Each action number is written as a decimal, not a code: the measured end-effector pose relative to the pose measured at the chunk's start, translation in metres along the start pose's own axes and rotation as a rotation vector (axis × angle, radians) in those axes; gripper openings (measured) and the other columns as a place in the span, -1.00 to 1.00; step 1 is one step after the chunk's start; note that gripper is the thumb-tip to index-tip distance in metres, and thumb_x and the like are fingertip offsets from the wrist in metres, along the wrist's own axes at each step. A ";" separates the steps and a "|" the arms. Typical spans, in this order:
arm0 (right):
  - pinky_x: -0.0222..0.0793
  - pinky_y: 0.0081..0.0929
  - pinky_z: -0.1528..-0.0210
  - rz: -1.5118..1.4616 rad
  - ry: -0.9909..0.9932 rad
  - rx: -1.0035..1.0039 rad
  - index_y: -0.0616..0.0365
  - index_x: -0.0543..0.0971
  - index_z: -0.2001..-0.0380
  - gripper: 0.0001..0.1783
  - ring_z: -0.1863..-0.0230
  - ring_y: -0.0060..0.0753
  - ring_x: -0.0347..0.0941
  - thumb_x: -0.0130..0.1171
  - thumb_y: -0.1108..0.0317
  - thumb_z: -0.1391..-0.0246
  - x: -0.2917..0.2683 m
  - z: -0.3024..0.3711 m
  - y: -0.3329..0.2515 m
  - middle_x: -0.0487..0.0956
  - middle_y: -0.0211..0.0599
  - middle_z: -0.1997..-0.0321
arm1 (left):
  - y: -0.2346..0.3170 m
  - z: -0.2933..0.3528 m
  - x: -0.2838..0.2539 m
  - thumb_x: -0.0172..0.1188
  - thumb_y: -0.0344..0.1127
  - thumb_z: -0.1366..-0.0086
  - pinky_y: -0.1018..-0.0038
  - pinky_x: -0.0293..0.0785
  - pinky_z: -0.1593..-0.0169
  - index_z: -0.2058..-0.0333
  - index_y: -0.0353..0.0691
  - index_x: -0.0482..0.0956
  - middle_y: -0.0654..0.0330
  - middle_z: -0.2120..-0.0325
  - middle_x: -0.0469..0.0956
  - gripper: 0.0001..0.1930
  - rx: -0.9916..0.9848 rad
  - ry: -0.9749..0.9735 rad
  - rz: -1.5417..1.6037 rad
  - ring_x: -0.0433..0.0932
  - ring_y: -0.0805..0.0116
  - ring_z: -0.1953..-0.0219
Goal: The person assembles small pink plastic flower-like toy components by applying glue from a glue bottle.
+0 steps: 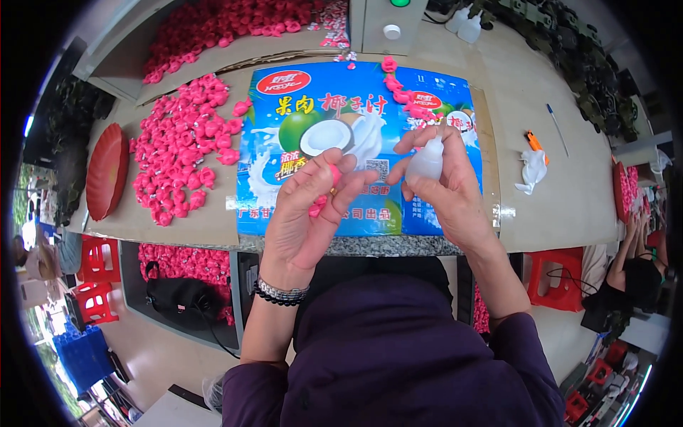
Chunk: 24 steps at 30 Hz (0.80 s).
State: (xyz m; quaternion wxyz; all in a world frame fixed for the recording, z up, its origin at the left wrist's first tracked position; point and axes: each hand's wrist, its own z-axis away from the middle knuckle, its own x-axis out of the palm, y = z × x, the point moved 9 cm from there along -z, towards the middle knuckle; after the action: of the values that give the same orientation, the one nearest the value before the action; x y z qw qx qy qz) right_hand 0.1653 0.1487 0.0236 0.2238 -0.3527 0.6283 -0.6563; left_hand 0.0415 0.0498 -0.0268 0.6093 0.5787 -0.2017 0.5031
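Observation:
Over the middle of the table my left hand pinches a small pink rosette-like piece between thumb and fingers. More pink shows lower in that palm, partly hidden by the fingers. My right hand is wrapped round a small translucent white squeeze bottle, its narrow tip pointing up and away from me. The two hands are close together but apart. Under them lies a blue printed cardboard sheet with coconut pictures. Along its upper right part runs a short line of pink pieces.
A big heap of pink pieces spreads left of the sheet, beside a red dish. More pieces fill a shelf behind and an open drawer below. Rightward lie an orange-handled tool and a pen. Another person's hands work far right.

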 end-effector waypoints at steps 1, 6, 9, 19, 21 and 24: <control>0.37 -0.53 0.26 0.024 -0.003 -0.004 0.10 0.24 0.04 -0.60 0.16 -0.40 0.48 0.04 0.57 -0.06 -0.002 0.001 -0.001 0.34 -0.21 0.02 | -0.004 0.001 -0.004 0.20 -0.37 -0.27 0.42 0.59 0.01 0.10 -0.36 0.49 0.03 0.15 0.56 -0.73 -0.007 -0.003 0.001 0.60 0.08 0.13; 0.44 -0.49 0.18 0.122 -0.033 -0.047 0.14 0.31 0.03 -0.61 0.10 -0.46 0.48 0.02 0.60 -0.05 -0.008 0.004 -0.013 0.32 -0.29 0.00 | -0.023 0.000 0.005 0.12 -0.06 -0.33 0.65 0.33 0.56 0.06 -0.24 0.50 0.13 0.22 0.58 -0.62 -0.105 -0.214 -0.007 0.48 0.45 0.52; 0.46 -0.45 0.12 0.377 -0.067 -0.179 0.14 0.37 0.03 -0.63 0.10 -0.43 0.50 0.01 0.61 -0.06 -0.007 0.003 -0.028 0.35 -0.29 0.03 | -0.028 -0.001 0.005 0.09 0.00 -0.34 0.67 0.14 0.63 0.05 -0.23 0.47 0.20 0.32 0.56 -0.59 -0.090 -0.143 -0.037 0.38 0.50 0.59; 0.51 -0.47 0.06 0.230 0.102 -0.283 0.30 0.45 0.20 -0.63 0.09 -0.29 0.54 0.27 0.71 0.12 -0.028 0.002 -0.026 0.53 -0.10 0.14 | -0.027 -0.002 0.003 0.04 -0.05 -0.38 0.70 0.05 0.65 0.12 -0.16 0.39 0.29 0.42 0.48 -0.69 -0.094 -0.207 0.005 0.28 0.58 0.66; 0.50 -0.44 0.02 0.270 0.100 -0.296 0.31 0.45 0.21 -0.61 0.08 -0.28 0.54 0.29 0.73 0.16 -0.031 0.001 -0.026 0.55 -0.07 0.15 | -0.026 -0.002 -0.002 0.05 -0.06 -0.38 0.70 0.04 0.65 0.10 -0.17 0.40 0.31 0.43 0.47 -0.69 -0.104 -0.087 -0.076 0.27 0.59 0.66; 0.51 -0.43 0.03 0.292 0.070 -0.375 0.32 0.48 0.24 -0.62 0.07 -0.26 0.54 0.32 0.72 0.19 -0.031 0.001 -0.030 0.58 -0.06 0.15 | -0.024 -0.001 -0.006 0.05 -0.08 -0.38 0.70 0.03 0.65 0.10 -0.18 0.43 0.31 0.43 0.48 -0.70 -0.110 -0.057 -0.154 0.27 0.60 0.66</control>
State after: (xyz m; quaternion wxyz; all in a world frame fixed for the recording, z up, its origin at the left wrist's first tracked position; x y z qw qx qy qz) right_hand 0.1913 0.1743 0.0477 0.2251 -0.2707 0.7910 -0.5005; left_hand 0.0592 0.0523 -0.0444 0.6711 0.5721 -0.2012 0.4264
